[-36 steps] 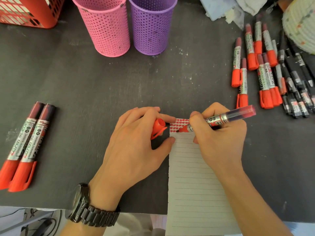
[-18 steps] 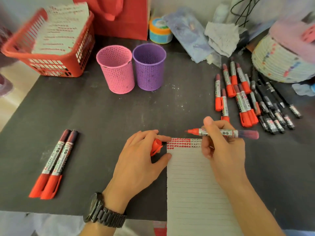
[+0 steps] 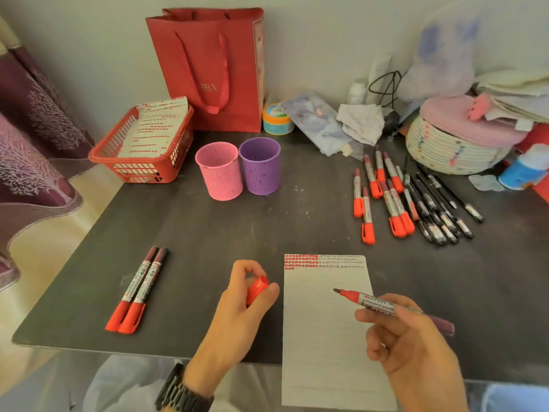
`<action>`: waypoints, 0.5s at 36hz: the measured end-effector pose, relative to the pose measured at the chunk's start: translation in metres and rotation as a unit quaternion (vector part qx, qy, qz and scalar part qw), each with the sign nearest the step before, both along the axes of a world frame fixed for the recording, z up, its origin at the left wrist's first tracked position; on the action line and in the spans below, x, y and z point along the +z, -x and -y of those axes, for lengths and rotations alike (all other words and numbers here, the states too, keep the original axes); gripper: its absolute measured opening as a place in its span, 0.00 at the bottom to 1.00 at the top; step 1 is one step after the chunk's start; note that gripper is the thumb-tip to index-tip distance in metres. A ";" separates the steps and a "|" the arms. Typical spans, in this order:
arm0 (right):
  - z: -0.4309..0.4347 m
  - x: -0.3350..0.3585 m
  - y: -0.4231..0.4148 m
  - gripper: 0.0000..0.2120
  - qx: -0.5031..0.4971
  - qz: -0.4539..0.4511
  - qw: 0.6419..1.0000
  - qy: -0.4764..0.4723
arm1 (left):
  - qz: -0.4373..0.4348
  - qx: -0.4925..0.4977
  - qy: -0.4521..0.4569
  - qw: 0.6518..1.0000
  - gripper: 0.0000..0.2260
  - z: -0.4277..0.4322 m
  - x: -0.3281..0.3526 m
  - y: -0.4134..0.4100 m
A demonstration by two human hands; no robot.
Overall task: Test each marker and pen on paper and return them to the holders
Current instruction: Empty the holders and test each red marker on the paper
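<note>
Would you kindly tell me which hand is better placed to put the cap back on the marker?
The left hand, probably: it holds the cap, and the marker in the right hand points its bare tip toward it, so a short move should close the gap.

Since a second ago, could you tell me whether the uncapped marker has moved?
Yes: the uncapped marker has drawn back from the red marks down the paper.
</note>
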State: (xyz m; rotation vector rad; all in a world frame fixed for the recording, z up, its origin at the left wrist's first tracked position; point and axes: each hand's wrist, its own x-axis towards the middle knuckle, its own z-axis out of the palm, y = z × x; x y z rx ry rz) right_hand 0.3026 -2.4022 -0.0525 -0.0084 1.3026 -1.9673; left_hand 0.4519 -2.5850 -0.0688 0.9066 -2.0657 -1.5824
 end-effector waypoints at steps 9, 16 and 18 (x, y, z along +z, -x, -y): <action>-0.013 0.000 -0.017 0.15 -0.014 0.010 1.000 -0.018 | -0.034 -0.031 0.015 0.999 0.15 -0.043 0.008 -0.025; -0.020 0.000 -0.031 0.11 0.005 -0.012 1.000 -0.016 | -0.024 -0.041 -0.062 0.997 0.21 -0.056 0.008 -0.044; -0.022 0.000 -0.035 0.13 -0.001 -0.019 1.000 -0.023 | -0.014 -0.047 -0.053 0.997 0.21 -0.059 0.007 -0.046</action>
